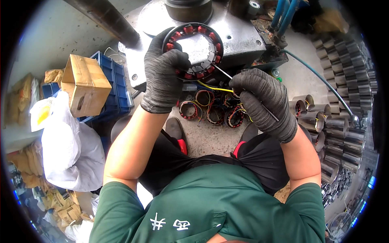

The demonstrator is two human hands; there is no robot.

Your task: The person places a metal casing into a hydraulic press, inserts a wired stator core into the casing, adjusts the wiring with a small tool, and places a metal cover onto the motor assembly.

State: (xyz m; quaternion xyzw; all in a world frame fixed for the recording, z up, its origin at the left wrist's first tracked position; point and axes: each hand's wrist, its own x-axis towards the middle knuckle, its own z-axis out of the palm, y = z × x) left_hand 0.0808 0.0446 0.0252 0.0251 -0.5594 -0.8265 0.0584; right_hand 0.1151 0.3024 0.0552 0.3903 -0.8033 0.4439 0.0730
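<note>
While a grey metal table fills the far side, wound rings lie on the concrete floor, metal tubes stack at right, and a cardboard box sits at left. Above the table's near edge, the gloved left hand grips a copper-wound ring, its open face toward the head camera. Closed round a thin rod, the right hand slants it up-left, tip at the ring's lower-right inner edge.

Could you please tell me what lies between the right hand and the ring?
In the head view, a thin rod spans the gap from the right hand to the ring; a yellow lead shows below the rod.
</note>
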